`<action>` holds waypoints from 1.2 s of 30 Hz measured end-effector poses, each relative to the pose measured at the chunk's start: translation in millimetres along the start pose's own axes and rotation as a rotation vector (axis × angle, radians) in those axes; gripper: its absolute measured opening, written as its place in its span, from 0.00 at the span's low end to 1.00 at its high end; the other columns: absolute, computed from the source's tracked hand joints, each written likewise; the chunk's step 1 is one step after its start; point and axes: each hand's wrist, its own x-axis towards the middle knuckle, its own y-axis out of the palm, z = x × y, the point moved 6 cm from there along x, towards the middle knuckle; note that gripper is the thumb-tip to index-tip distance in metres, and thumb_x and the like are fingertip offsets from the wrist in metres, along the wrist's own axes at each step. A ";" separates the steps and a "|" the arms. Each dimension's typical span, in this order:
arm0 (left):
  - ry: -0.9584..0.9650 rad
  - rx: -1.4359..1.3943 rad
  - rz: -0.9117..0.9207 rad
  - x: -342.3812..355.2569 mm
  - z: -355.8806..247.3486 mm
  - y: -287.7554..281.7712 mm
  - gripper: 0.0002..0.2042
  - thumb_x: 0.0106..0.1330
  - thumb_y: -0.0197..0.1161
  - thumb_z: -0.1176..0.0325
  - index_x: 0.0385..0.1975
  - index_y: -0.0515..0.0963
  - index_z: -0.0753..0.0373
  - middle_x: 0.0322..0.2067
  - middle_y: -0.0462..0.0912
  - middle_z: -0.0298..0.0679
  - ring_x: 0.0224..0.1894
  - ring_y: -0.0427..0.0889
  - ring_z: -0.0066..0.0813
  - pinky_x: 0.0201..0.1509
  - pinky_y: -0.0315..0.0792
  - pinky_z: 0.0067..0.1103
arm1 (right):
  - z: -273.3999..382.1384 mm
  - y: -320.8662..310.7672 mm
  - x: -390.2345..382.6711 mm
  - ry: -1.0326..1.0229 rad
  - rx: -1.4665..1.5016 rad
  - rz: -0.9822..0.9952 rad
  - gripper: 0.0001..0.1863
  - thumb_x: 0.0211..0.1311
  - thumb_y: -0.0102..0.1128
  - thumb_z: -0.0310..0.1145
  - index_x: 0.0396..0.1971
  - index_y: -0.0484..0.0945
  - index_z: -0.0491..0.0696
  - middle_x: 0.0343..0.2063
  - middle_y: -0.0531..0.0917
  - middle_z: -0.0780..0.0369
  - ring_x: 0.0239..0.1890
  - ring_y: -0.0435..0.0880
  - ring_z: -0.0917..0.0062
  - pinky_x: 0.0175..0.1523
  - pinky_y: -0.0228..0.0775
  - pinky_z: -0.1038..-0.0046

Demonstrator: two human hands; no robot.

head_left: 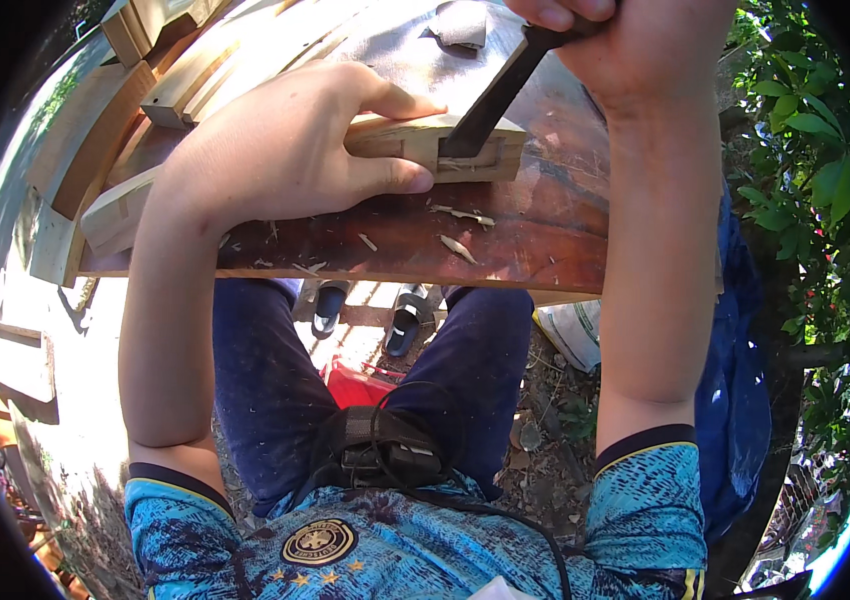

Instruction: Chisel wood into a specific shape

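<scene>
Wood block (445,148) is pinned flat on the reddish worktop (545,230) by the left hand (275,150), fingers (385,178) wrapped over its near end, thumb along the side. Chisel (490,100) is gripped by the right hand (635,45), fingers shut round the handle, blade angled down w/ tip in a notch just right of the left fingers. Wood chips (460,245) lie scattered below them.
</scene>
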 end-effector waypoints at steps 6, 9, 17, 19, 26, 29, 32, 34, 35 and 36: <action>0.027 -0.018 -0.032 -4.2 -6.5 2.6 0.26 0.59 0.78 0.58 0.57 0.87 0.59 0.40 0.89 0.54 0.45 0.88 0.53 0.52 0.80 0.38 | 3.0 13.9 -23.3 0.017 -0.060 -0.087 0.18 0.69 0.52 0.31 0.16 0.65 0.56 0.10 0.65 0.71 0.09 0.61 0.85 0.16 0.56 0.76; 0.026 -0.008 -0.041 -5.9 -10.6 1.7 0.25 0.59 0.77 0.59 0.58 0.87 0.59 0.38 0.89 0.54 0.45 0.88 0.53 0.52 0.79 0.39 | 10.1 16.4 -28.4 -0.020 -0.051 0.062 0.16 0.69 0.50 0.29 0.19 0.65 0.54 0.09 0.64 0.71 0.09 0.58 0.84 0.14 0.54 0.75; 0.017 0.029 -0.018 -8.4 -12.6 4.0 0.32 0.55 0.76 0.69 0.66 0.83 0.53 0.40 0.88 0.55 0.43 0.85 0.59 0.54 0.77 0.39 | 20.7 4.5 -46.8 -0.052 0.337 0.591 0.09 0.71 0.51 0.29 0.28 0.68 0.53 0.16 0.68 0.71 0.14 0.66 0.85 0.21 0.64 0.78; 0.031 -0.011 -0.033 -6.0 -9.9 6.4 0.31 0.55 0.76 0.69 0.65 0.84 0.53 0.41 0.88 0.55 0.44 0.85 0.59 0.54 0.77 0.39 | 34.6 -2.6 -50.4 -0.067 0.177 0.612 0.03 0.69 0.55 0.32 0.35 0.70 0.53 0.19 0.74 0.72 0.17 0.72 0.88 0.25 0.67 0.82; -0.059 0.001 -0.006 -3.4 3.6 3.4 0.26 0.60 0.77 0.61 0.60 0.87 0.57 0.46 0.89 0.50 0.50 0.87 0.49 0.58 0.78 0.36 | 54.7 12.6 -78.2 -0.253 -0.307 0.455 0.01 0.69 0.53 0.32 0.37 0.72 0.53 0.18 0.71 0.73 0.17 0.69 0.87 0.27 0.65 0.80; -0.116 -0.038 0.029 -1.8 4.9 3.3 0.25 0.61 0.77 0.57 0.57 0.88 0.61 0.47 0.89 0.50 0.52 0.88 0.48 0.60 0.79 0.36 | 50.3 17.2 -78.3 -0.259 -0.342 0.443 0.02 0.70 0.53 0.32 0.35 0.72 0.53 0.17 0.71 0.73 0.16 0.68 0.87 0.26 0.65 0.79; -0.117 -0.026 0.018 -2.2 2.8 -0.1 0.25 0.61 0.76 0.53 0.55 0.88 0.62 0.47 0.89 0.51 0.52 0.88 0.48 0.61 0.79 0.36 | 50.3 17.8 -76.6 -0.256 -0.350 0.448 0.03 0.70 0.52 0.32 0.33 0.71 0.54 0.17 0.70 0.72 0.16 0.68 0.87 0.25 0.65 0.79; -0.123 -0.028 0.019 -2.3 2.6 -1.5 0.26 0.61 0.76 0.51 0.54 0.88 0.62 0.47 0.88 0.51 0.53 0.88 0.48 0.61 0.79 0.36 | 51.3 17.4 -73.6 -0.256 -0.345 0.450 0.05 0.71 0.51 0.32 0.32 0.71 0.54 0.17 0.70 0.72 0.15 0.67 0.87 0.25 0.64 0.78; -0.125 -0.029 0.032 -1.8 3.2 -1.6 0.26 0.61 0.76 0.51 0.54 0.88 0.62 0.47 0.88 0.51 0.53 0.87 0.48 0.61 0.79 0.36 | 51.3 17.8 -71.9 -0.254 -0.342 0.456 0.05 0.71 0.51 0.32 0.32 0.71 0.54 0.17 0.70 0.72 0.15 0.67 0.87 0.24 0.64 0.78; -0.126 -0.033 0.046 -1.0 4.1 -0.9 0.26 0.61 0.76 0.51 0.54 0.88 0.62 0.48 0.88 0.52 0.53 0.87 0.48 0.61 0.79 0.36 | 51.4 17.7 -69.5 -0.252 -0.339 0.459 0.06 0.71 0.51 0.32 0.31 0.70 0.54 0.16 0.70 0.72 0.15 0.67 0.86 0.24 0.64 0.78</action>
